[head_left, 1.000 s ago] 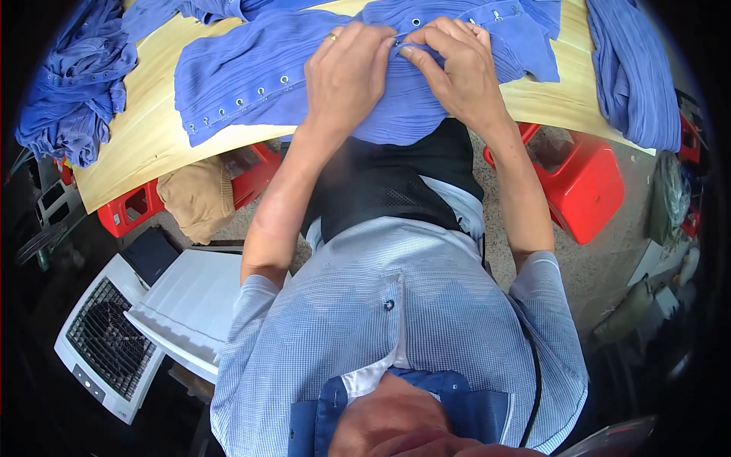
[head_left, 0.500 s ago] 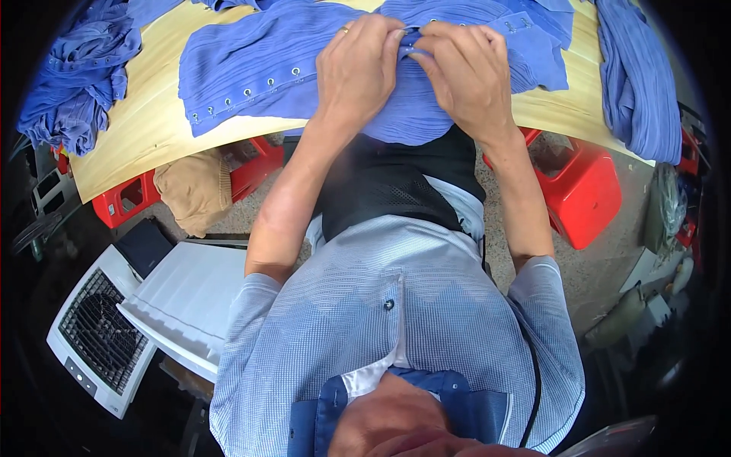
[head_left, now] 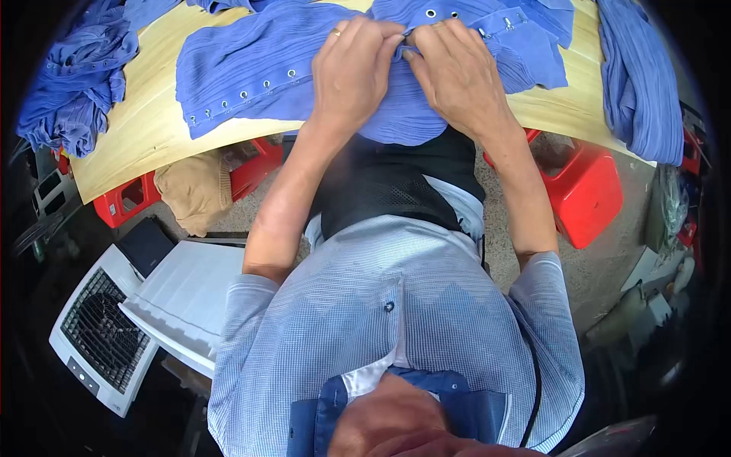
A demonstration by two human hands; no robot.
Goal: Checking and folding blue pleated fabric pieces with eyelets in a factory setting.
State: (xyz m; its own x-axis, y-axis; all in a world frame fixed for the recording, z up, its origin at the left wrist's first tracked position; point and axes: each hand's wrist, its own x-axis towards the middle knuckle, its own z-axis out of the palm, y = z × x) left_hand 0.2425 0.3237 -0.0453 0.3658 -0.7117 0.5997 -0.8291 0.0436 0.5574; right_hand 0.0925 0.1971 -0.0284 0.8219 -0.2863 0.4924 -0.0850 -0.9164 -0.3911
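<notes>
A blue-violet pleated garment (head_left: 251, 65) lies spread over the table's near edge, part of it hanging toward my lap. Metal eyelets run along its left strip, and hooks and more eyelets show on its right part. My left hand (head_left: 352, 72) is closed, thumb and fingers pinching the garment's edge at the middle. Close beside it, my right hand (head_left: 455, 72) is closed on the same edge, its thumb below and its fingers curled over. The fingertips nearly meet, and they hide the exact bit of fabric or fastener between them.
The pale wooden table (head_left: 156, 129) carries a heap of similar blue garments (head_left: 84, 68) at left and a folded one (head_left: 641, 84) at right. Red stools (head_left: 586, 194) stand beneath, one with a tan cloth (head_left: 194, 190). A white air cooler (head_left: 103, 327) stands at lower left.
My right hand has rolled over the edge, its fingers now curled further. More eyelets and hooks show beyond it. My left hand has shifted slightly, and the garment has moved a little left.
</notes>
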